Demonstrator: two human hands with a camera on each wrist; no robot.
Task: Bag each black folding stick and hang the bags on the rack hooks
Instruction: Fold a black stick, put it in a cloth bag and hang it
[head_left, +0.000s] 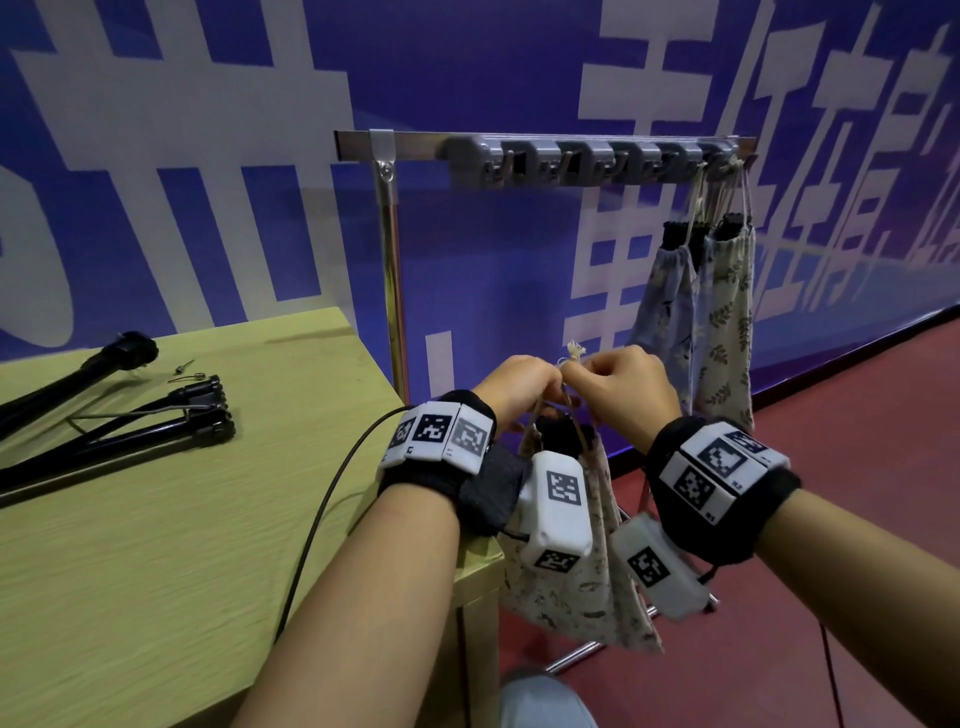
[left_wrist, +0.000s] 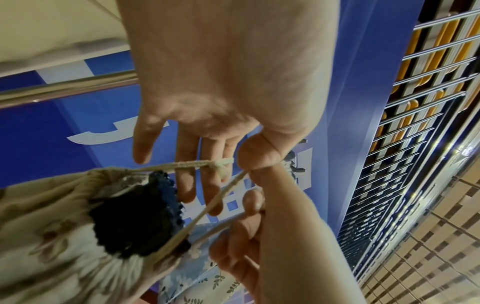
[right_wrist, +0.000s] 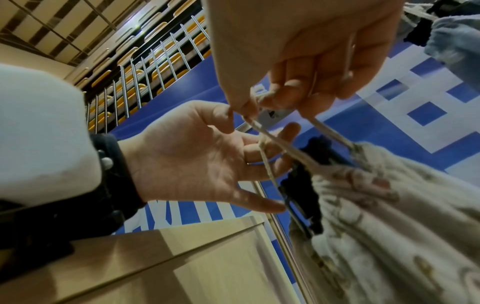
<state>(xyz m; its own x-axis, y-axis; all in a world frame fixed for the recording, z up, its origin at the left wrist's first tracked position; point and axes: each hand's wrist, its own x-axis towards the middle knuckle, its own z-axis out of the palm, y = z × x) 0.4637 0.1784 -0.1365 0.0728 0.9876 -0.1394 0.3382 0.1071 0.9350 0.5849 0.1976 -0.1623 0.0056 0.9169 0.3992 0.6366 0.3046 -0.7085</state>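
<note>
A beige leaf-print bag (head_left: 571, 608) hangs off the table corner, under both hands. The black end of a folding stick (head_left: 561, 434) pokes out of its gathered mouth. My left hand (head_left: 519, 387) pinches the drawstring (left_wrist: 192, 163) between thumb and forefinger, and its other fingers (left_wrist: 187, 181) pass through the loop. My right hand (head_left: 618, 384) pinches the other cords (right_wrist: 272, 135) with curled fingers, touching the left hand. A frayed cord end (head_left: 574, 351) sticks up between the hands. Both hands are below the rack hooks (head_left: 597, 166).
Two filled bags, bluish (head_left: 665, 312) and beige (head_left: 727, 322), hang from the rack's right-end hooks. Folded black sticks (head_left: 130, 431) and a longer black pole (head_left: 67, 379) lie on the green table (head_left: 156, 571). The steel rack post (head_left: 392, 270) stands behind the table corner.
</note>
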